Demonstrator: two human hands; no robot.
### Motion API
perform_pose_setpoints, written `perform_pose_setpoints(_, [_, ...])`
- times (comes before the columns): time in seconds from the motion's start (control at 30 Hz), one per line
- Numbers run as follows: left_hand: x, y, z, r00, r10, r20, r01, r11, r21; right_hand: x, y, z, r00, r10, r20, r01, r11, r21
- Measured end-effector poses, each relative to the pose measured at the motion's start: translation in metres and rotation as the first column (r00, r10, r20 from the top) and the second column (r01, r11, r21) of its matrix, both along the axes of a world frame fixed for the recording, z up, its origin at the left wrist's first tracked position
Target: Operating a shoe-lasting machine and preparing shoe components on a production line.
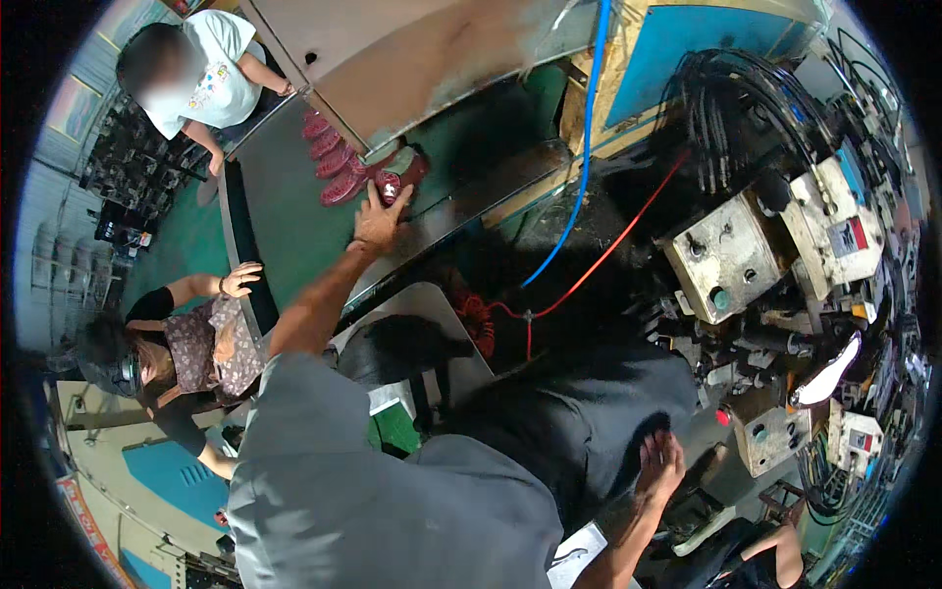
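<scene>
My left hand (377, 222) reaches over the green belt surface (285, 196). Its thumb and fingers lie on either side of the near end of a dark red shoe (390, 185), which has a white mark on it. Just left of it, several dark red shoe pieces (340, 187) lie in a row, partly under the edge of a metal cover (432, 69). A further dark red and grey piece (414, 169) sits right beside the held shoe. My right hand (661, 463) rests by my dark-clothed leg, fingers loosely bent and apart, with nothing seen in it.
Two people stand along the belt's far left side, one in a white shirt (221, 74), one in a patterned apron (201, 348). A blue hose (592, 118) and red hose (628, 221) hang right of the belt. Machines with control boxes (721, 257) crowd the right, with a white shoe-shaped form (829, 373).
</scene>
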State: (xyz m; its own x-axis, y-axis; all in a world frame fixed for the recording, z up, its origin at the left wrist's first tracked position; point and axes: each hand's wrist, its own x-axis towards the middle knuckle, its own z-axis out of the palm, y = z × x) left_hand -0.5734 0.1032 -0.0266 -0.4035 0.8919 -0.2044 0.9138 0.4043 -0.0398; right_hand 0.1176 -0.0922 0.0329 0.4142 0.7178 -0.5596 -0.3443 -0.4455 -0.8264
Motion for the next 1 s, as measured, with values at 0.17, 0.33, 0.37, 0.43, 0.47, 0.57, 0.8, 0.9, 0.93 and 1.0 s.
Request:
perform_pose_setpoints(0.17, [-0.096,-0.033,-0.053,0.857,-0.071,-0.51,0.046,0.997,-0.061,0.037,-0.018,-0.022,0.999,0.004,-0.037,-0.007,0.998,-0.07])
perform_pose_setpoints(0.33, [-0.055,-0.02,-0.002,0.906,0.059,-0.419,-0.171,0.956,-0.236,0.045,0.019,-0.014,0.996,0.067,-0.055,-0.072,0.994,-0.083])
perform_pose_setpoints(0.37, [-0.049,-0.026,0.021,0.965,0.069,-0.253,-0.128,0.967,-0.222,0.041,0.028,-0.012,0.993,0.113,-0.034,-0.115,0.992,-0.054])
perform_pose_setpoints(0.43, [-0.041,-0.043,0.055,0.993,0.063,0.1,-0.046,0.985,-0.166,0.04,0.05,-0.025,0.987,0.16,0.012,-0.159,0.986,-0.049])
perform_pose_setpoints(0.47, [-0.035,-0.056,0.065,0.993,0.058,0.099,-0.04,0.984,-0.174,0.041,0.054,-0.031,0.98,0.188,0.069,-0.185,0.981,-0.05])
perform_pose_setpoints(0.57, [-0.012,-0.086,0.072,0.886,-0.276,0.372,0.258,0.961,0.1,0.009,0.058,-0.006,0.957,0.255,0.139,-0.242,0.965,-0.105])
perform_pose_setpoints(0.8, [0.181,-0.115,0.074,0.401,-0.147,0.904,0.009,0.988,0.157,0.053,0.005,0.02,0.565,0.38,0.732,-0.345,0.915,-0.208])
perform_pose_setpoints(0.9, [0.339,-0.098,0.084,0.232,-0.261,0.937,0.366,0.916,0.165,0.129,-0.143,0.024,0.43,0.151,0.89,0.151,0.96,-0.236])
perform_pose_setpoints(0.93, [0.385,-0.103,0.084,0.082,-0.276,0.958,0.472,0.857,0.207,0.154,-0.224,0.016,0.491,0.001,0.871,0.264,0.953,-0.149])
perform_pose_setpoints(1.0, [0.456,-0.113,0.097,-0.142,-0.412,0.9,0.72,0.581,0.38,0.146,-0.407,0.01,0.262,0.073,0.962,0.531,0.822,-0.207])
